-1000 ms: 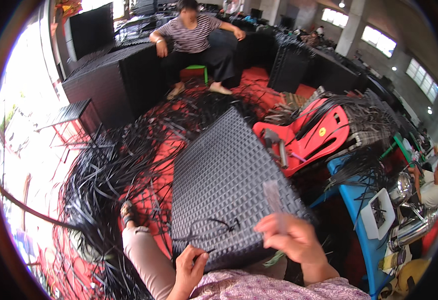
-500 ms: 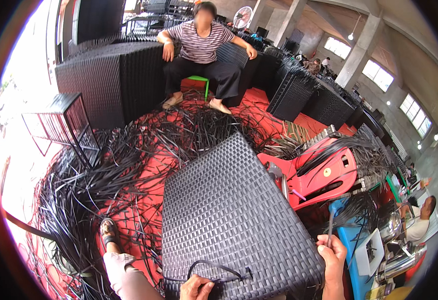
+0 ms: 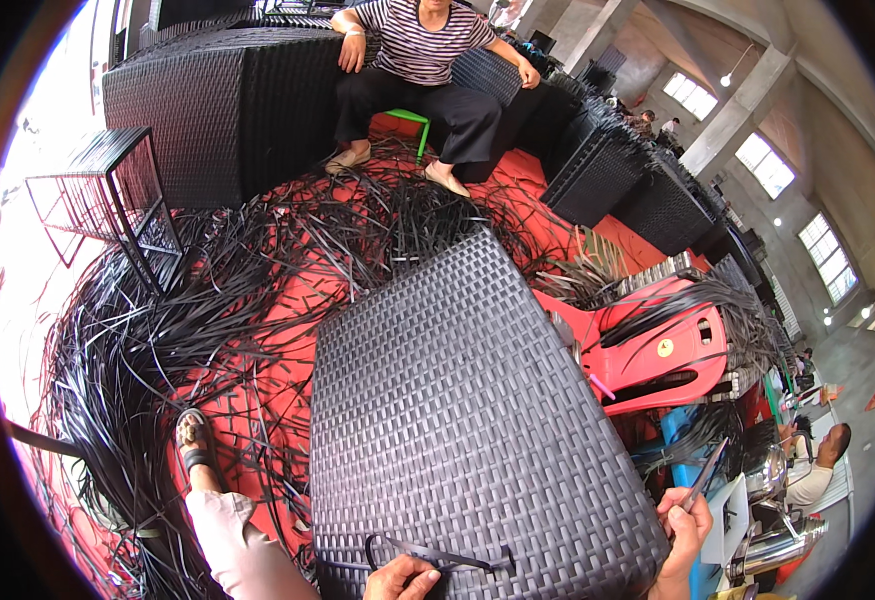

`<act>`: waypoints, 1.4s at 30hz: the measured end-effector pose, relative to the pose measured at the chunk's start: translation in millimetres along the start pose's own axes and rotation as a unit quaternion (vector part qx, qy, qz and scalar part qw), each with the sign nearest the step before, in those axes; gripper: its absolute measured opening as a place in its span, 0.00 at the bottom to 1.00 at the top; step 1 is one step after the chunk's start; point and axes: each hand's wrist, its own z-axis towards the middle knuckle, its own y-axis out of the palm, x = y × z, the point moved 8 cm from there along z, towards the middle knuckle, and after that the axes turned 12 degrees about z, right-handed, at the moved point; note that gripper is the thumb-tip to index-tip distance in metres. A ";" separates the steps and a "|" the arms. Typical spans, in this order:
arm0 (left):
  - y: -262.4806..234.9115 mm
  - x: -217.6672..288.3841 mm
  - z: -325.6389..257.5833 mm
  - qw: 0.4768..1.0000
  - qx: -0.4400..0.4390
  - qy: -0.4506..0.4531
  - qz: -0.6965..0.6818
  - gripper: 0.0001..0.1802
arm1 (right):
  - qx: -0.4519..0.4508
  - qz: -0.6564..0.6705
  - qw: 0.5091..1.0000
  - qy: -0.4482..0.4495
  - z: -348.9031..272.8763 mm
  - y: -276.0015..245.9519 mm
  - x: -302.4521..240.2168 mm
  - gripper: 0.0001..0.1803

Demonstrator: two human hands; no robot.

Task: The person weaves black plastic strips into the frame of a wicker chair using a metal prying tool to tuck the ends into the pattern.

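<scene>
A black woven plastic-rattan panel (image 3: 478, 390) stands tilted in front of me. At its near edge my left hand (image 3: 403, 578) is closed, thumb against fingers, on a loose black plastic strip (image 3: 428, 550). The strip loops back to the left and enters the weave just right of that hand. By the panel's near right corner my right hand (image 3: 686, 535) grips a thin pointed metal tool (image 3: 710, 470), its tip up and to the right. Its handle end is hidden in my fingers, and I cannot tell its exact kind.
Piles of black strips (image 3: 158, 370) cover much of the red floor (image 3: 258, 400) at left. A wire-frame stand (image 3: 108, 190) is beyond them. A person (image 3: 423, 60) sits ahead before woven panels (image 3: 188, 110). A red plastic chair (image 3: 658, 350) and blue table (image 3: 683, 430) stand at right.
The view has tipped downward, so the seated person and panels sit higher. The tool in my right hand now leans to the right and shows more length. My left hand keeps the strip.
</scene>
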 end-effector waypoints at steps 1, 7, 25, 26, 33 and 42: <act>-2.2 5.7 0.9 1.000 0.004 0.010 0.006 0.07 | -0.009 -0.004 1.000 0.002 1.4 1.3 -0.6 0.17; -3.5 14.3 1.6 1.000 0.010 0.006 0.006 0.08 | -0.003 0.012 1.000 -0.002 2.3 -0.5 0.4 0.17; -1.3 6.7 0.1 0.991 0.008 -0.041 -0.131 0.06 | -0.007 -0.016 1.000 -0.001 2.9 10.0 -8.2 0.18; -1.9 7.3 -0.1 0.991 0.009 -0.041 -0.127 0.06 | -0.008 -0.015 1.000 -0.002 3.9 9.5 -6.8 0.18; 0.1 8.0 -0.7 0.989 0.013 -0.043 -0.140 0.06 | -0.015 0.004 1.000 -0.014 6.4 8.5 -6.7 0.18; -1.2 7.5 -0.4 0.989 0.010 -0.035 -0.145 0.07 | -0.010 -0.006 1.000 -0.018 4.6 9.3 -7.6 0.18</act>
